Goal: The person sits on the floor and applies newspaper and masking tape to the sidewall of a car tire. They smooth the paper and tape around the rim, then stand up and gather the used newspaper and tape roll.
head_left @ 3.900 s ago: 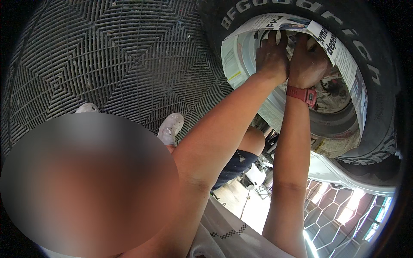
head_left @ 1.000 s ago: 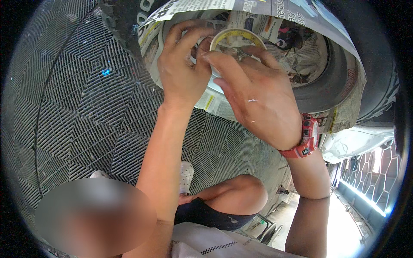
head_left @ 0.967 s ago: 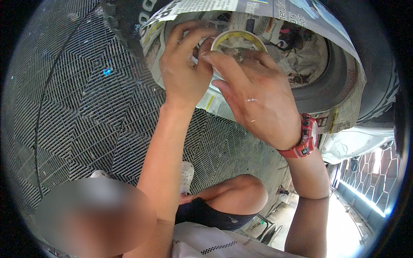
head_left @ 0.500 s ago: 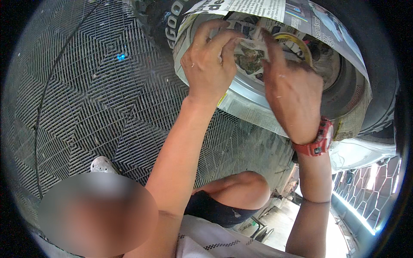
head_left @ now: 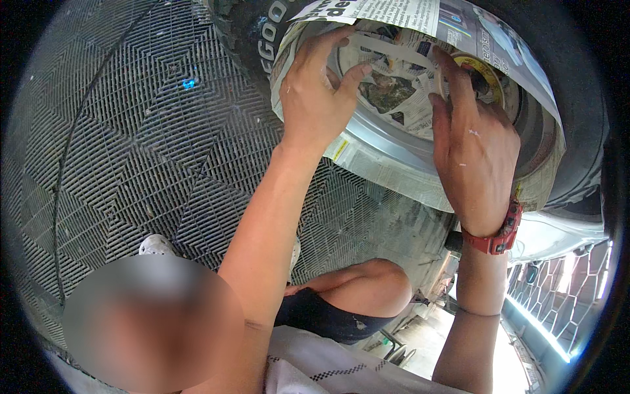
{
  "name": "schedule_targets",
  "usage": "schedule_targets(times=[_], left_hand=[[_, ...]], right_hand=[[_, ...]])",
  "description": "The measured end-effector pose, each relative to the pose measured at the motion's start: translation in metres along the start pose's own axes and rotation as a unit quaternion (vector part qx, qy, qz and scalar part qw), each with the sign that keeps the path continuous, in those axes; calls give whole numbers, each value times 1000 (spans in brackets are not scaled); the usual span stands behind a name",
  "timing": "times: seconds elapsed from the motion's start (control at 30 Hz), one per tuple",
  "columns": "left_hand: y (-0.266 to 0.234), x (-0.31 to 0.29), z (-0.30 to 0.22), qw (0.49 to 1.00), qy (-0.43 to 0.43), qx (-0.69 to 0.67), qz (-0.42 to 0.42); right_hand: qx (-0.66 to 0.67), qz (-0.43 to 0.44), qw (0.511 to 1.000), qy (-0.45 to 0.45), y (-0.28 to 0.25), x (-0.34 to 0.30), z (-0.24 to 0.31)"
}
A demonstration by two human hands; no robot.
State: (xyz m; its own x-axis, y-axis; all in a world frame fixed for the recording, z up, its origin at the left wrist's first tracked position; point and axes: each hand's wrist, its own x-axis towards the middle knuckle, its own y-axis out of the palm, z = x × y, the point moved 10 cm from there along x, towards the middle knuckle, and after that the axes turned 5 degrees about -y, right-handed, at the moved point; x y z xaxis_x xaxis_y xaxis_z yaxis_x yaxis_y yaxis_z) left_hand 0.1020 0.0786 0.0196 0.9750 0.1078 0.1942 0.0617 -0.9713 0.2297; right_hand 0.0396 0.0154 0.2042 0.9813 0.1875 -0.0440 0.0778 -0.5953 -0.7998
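My left hand [head_left: 315, 98] is at the left side of a silver wheel rim [head_left: 387, 151], its thumb apart from the fingers and its fingertips near the rim's edge. A pale strip of tape [head_left: 397, 51] stretches from beside those fingertips to my right hand [head_left: 476, 144]. Curled fingers of my right hand hold a yellowish roll of tape [head_left: 493, 65], partly hidden behind them. Newspaper sheets [head_left: 394, 14] line the rim's edge, and more newspaper [head_left: 394, 92] covers the wheel's middle. Around them is a black tyre [head_left: 581, 131] with raised pale lettering.
Dark ribbed floor tiles [head_left: 144, 151] spread out at the left, with a thin cable [head_left: 62, 164] across them and a small blue scrap [head_left: 189, 83]. My bent knee [head_left: 380, 289] is below the wheel. A silver body panel [head_left: 551, 233] and a metal lattice [head_left: 564, 282] stand at the right.
My right hand and the tape roll have moved right and slightly down, so a longer strip shows between my hands. The left thumb and fingers have spread apart.
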Motion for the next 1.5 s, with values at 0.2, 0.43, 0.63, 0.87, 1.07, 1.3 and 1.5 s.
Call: schedule_targets(times=[0.2, 0.43, 0.63, 0.87, 1.07, 1.3, 1.5], left_hand=[[4, -19, 28, 993, -115, -18, -7], [44, -36, 59, 977, -186, -9, 99], [53, -28, 42, 991, -112, -7, 71], [3, -13, -40, 991, 41, -33, -121], [-13, 4, -73, 984, 154, 12, -90], [-13, -5, -88, 966, 236, 46, -96], [-6, -7, -81, 966, 240, 77, -63]], right_hand=[[50, -34, 997, -47, -2, -5, 16], [57, -78, 991, -96, -8, 6, 27], [50, -115, 985, -118, -13, 14, 34], [69, -54, 992, -94, -6, 14, 27], [111, -30, 991, -68, -5, 13, 31], [13, -43, 999, 17, -16, 8, 17], [11, -67, 995, -67, 3, 9, 9]])
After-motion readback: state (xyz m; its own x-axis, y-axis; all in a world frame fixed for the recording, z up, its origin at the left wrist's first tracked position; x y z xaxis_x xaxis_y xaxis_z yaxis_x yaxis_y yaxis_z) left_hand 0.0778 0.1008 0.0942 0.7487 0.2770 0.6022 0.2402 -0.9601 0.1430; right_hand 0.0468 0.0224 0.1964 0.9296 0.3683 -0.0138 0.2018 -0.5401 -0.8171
